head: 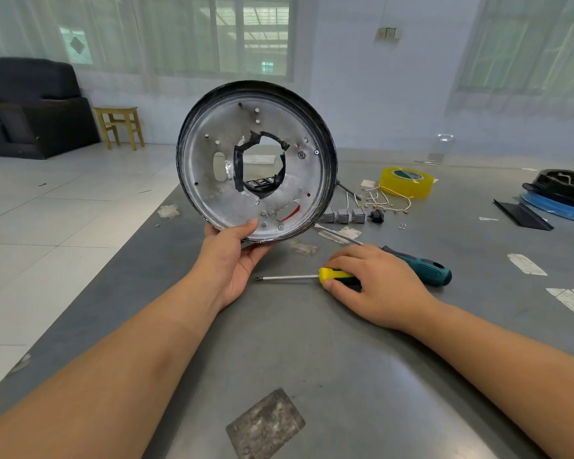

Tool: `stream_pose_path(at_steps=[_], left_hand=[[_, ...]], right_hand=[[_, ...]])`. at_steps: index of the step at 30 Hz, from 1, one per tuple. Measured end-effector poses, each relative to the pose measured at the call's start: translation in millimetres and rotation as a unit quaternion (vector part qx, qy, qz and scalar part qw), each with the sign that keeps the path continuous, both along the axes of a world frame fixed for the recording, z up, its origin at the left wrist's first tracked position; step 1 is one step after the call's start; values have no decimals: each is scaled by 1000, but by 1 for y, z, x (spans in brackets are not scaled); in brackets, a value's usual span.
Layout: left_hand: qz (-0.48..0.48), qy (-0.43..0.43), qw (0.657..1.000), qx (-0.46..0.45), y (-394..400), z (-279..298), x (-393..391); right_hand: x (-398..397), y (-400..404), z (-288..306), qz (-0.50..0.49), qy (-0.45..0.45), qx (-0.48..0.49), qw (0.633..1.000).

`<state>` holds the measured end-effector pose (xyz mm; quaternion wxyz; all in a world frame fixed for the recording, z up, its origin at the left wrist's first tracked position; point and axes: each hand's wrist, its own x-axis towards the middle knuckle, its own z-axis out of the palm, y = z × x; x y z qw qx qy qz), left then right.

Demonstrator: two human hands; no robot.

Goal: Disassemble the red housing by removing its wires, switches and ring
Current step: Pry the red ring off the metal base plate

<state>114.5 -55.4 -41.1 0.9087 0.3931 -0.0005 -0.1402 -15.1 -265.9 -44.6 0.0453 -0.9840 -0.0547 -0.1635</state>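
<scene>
The round housing is held upright on edge above the grey table, its silvery inner face, dark rim and tape-edged central hole turned toward the camera. Red shows through a slot. Behind it, loose wires and three grey switches lie on the table.

Both hands curled, gripping

Single head-worn view, forward and down, close over the grey table.
</scene>
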Motion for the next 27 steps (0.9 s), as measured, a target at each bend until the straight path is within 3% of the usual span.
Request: stream_pose_path(at_steps=[5, 10, 20, 27], left_hand=[[11, -4, 1000, -4, 0, -2, 5], [42, -12, 998, 47, -4, -3, 3], [25, -33, 996, 83, -6, -1, -4], [29, -45, 993, 101, -7, -1, -5]], right_hand=[[-8, -1, -1, 0, -6, 33, 999], [-9, -2, 0, -21, -11, 36, 999], [-6, 3, 1, -104, -13, 67, 992], [-9, 6, 1, -99, -15, 80, 992]])
